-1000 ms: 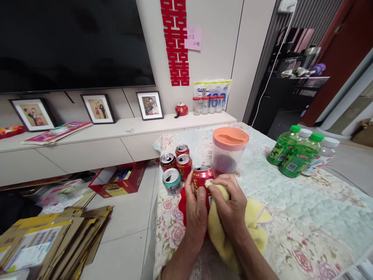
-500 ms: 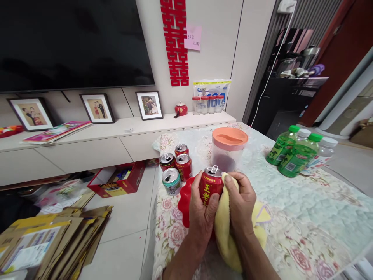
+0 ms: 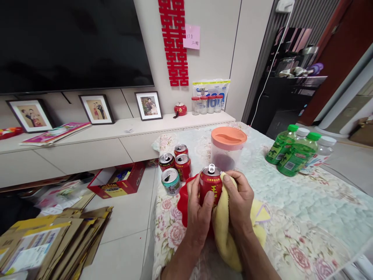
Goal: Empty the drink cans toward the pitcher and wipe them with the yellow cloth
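A red drink can [image 3: 211, 183] with yellow lettering stands upright between my hands, its pull tab raised. My left hand [image 3: 198, 210] is wrapped round the can's left side, thumb across the front. In my right hand [image 3: 240, 198] a yellow cloth [image 3: 223, 229] is bunched and pressed against the can's right side; its lower part hangs down, and more of it lies on the table behind my wrist. Under and behind my left hand shows a red scalloped dish [image 3: 183, 206], mostly hidden.
Several opened cans [image 3: 183, 167] cluster at the table's left edge. A clear tub with an orange lid [image 3: 229, 136] stands just beyond my hands. Green-capped bottles [image 3: 297, 155] are grouped at the right on the flowered tablecloth [image 3: 303, 233]. Flattened cardboard [image 3: 67, 241] and a red box [image 3: 116, 181] lie on the floor.
The can has turned a little in my grip, its large lettering shifting to the right. My right hand still presses the cloth on it; the other things stay put.
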A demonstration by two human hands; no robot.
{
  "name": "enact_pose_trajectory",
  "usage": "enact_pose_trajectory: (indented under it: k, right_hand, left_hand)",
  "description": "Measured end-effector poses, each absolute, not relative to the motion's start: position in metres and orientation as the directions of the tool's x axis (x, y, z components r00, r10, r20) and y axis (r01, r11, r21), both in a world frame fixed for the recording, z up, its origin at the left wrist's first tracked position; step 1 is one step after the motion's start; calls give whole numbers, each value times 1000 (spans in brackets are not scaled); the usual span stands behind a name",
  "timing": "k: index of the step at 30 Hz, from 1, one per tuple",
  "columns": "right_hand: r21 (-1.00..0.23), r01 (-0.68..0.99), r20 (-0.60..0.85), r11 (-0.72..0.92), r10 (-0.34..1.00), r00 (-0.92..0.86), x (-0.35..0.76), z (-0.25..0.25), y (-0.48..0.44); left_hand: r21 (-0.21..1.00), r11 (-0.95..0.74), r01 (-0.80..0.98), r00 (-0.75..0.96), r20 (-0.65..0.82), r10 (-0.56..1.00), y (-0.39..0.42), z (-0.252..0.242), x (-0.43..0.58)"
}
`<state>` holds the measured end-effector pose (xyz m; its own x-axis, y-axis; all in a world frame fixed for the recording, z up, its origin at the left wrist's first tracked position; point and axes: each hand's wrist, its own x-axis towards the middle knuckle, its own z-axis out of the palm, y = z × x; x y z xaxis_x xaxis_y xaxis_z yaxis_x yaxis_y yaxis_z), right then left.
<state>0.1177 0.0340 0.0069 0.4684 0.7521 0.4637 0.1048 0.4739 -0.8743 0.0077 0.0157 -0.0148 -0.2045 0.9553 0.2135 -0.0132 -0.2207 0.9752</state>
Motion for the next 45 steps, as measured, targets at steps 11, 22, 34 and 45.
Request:
enact_pose_trajectory:
  k: [11,22,34,45]
  right_hand:
    - [-803,142,583,579,715,386,120,9,35]
    - [-869,132,490,476,866,104,112,12,35]
    - [-859,91,502,504,795,340,113,7,36]
    - [-819,64,573,571,819,19,119,12,35]
  left_hand:
    - [959,-136,-249,-133,106,986,16,-16,7]
    - [919,-144,-366,-306,27,951,23,-16,-2]
    - [975,-118,-186,-157,89,984,20,-13,-1]
    - [982,-129,-136,-323,79,943,17,-11,-4]
